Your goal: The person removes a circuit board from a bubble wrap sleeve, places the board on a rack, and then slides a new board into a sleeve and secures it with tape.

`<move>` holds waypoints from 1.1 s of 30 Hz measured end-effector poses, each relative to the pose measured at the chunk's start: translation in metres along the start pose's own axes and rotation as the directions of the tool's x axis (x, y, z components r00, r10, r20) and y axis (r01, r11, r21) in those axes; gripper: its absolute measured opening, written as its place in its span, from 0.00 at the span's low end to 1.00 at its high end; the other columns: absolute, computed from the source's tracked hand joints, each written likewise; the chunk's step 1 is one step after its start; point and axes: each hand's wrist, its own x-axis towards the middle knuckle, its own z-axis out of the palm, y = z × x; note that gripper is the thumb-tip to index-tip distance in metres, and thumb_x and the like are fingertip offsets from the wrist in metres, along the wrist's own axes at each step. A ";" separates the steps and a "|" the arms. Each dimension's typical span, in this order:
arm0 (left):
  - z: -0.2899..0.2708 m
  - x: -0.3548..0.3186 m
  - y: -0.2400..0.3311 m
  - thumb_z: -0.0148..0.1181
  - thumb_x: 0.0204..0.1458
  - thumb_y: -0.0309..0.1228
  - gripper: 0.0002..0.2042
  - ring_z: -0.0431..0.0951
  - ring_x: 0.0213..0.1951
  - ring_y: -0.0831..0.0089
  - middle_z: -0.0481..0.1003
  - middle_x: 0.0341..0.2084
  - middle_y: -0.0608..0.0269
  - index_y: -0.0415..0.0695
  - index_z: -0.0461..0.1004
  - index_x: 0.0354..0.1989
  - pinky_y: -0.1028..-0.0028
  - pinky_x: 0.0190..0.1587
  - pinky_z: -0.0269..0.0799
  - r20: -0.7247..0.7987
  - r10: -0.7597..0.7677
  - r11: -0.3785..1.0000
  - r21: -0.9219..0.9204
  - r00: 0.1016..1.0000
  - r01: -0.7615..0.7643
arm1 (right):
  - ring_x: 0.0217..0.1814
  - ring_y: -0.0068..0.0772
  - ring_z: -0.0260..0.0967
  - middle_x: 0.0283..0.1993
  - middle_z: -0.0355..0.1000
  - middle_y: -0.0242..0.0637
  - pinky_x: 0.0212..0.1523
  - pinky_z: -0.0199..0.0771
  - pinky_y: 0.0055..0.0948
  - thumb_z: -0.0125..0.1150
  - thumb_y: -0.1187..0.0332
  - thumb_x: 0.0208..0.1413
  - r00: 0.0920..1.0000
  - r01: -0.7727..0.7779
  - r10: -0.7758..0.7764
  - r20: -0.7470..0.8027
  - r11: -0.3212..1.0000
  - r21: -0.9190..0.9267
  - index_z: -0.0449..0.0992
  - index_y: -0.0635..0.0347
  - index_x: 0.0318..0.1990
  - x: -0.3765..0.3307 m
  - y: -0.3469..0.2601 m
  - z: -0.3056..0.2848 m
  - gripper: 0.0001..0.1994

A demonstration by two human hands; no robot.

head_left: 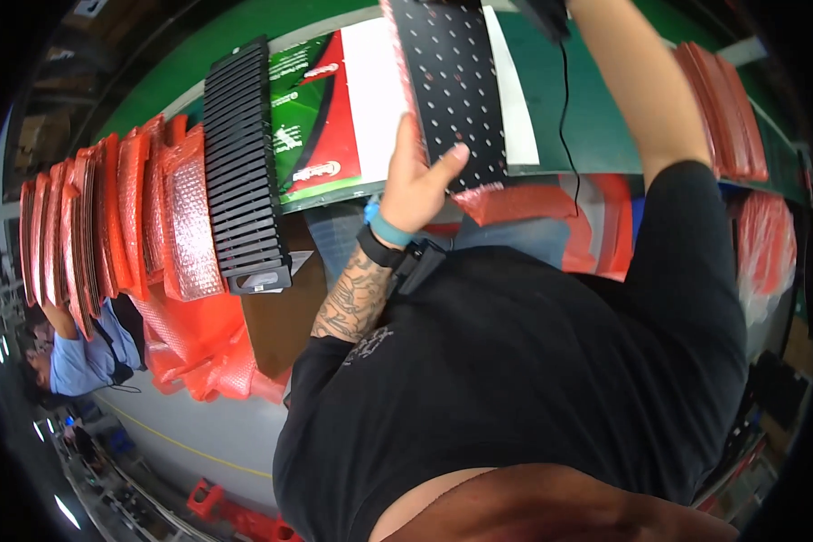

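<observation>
My left hand (420, 181) grips the near end of a black panel with rows of small white dots (456, 86), thumb pressed on its face. Pinkish bubble wrap shows along the panel's left edge and under its near end. Beneath the panel lies a white sheet (370, 81), and to its left a printed green and red sheet (312, 113). My right arm stretches toward the top edge, where the hand is cut off. Beside that wrist is part of a black device (546, 16), with a black cable (564, 117) running down near it; its kind cannot be made out.
Left of the printed sheet stands a black slatted rack (242, 172). Beyond it are several red bubble-wrapped pieces (135, 212) in a row, with another wrapped stack (723, 113) at the right. A person in a light blue top (86, 357) is at the far left, by a cardboard box (285, 316).
</observation>
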 end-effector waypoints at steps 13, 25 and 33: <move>0.003 0.122 0.007 0.59 0.59 0.19 0.15 0.80 0.50 0.64 0.80 0.45 0.52 0.32 0.70 0.55 0.61 0.57 0.78 0.120 -0.044 0.896 -0.434 0.992 0.092 | 0.39 0.34 0.76 0.35 0.76 0.46 0.43 0.76 0.32 0.68 0.85 0.44 0.749 0.245 -0.555 -0.362 0.740 -0.626 0.74 0.71 0.43 -0.127 -0.161 -0.079 0.16; 0.059 0.135 0.029 0.51 0.64 0.23 0.16 0.76 0.57 0.56 0.73 0.56 0.47 0.34 0.67 0.60 0.53 0.62 0.73 0.394 -0.164 0.605 -0.684 0.904 0.408 | 0.33 0.47 0.76 0.31 0.76 0.45 0.33 0.75 0.34 0.69 0.77 0.43 0.581 0.067 -0.685 -0.439 0.578 -0.813 0.79 0.64 0.40 -0.162 -0.133 -0.053 0.13; 0.042 0.070 -0.039 0.38 0.70 0.33 0.20 0.71 0.62 0.52 0.70 0.60 0.46 0.36 0.62 0.65 0.48 0.66 0.66 0.338 -0.394 0.454 -0.737 0.855 0.501 | 0.27 0.37 0.72 0.28 0.74 0.35 0.26 0.68 0.32 0.62 0.79 0.38 0.591 0.044 -0.579 -0.562 0.718 -0.694 0.77 0.60 0.34 -0.166 -0.067 0.110 0.11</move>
